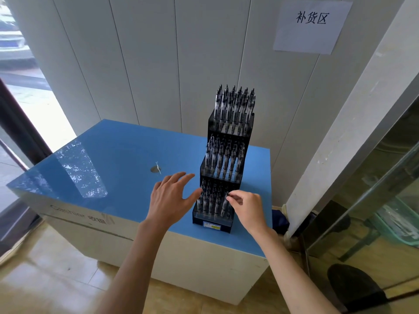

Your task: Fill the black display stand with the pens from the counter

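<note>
A black three-tier display stand (212, 224) sits on the right part of the blue counter (118, 155). Clear pens with black grips stand upright in all its tiers: the top (234, 109), the middle (223, 158) and the bottom (210, 201). My right hand (248, 209) is at the right side of the bottom tier, and its fingertips pinch the top of a pen (225, 205) standing there. My left hand (172, 198) hovers with spread, straight fingers at the left of the bottom tier; its thumb is at the stand's left edge. No loose pens lie on the counter.
A small round metal fitting (156, 169) is set in the counter's middle. White wall panels stand behind, with a paper sign (311, 26) at the upper right. A glass door (374, 200) is at the right. A black stool (358, 288) stands on the floor at the lower right.
</note>
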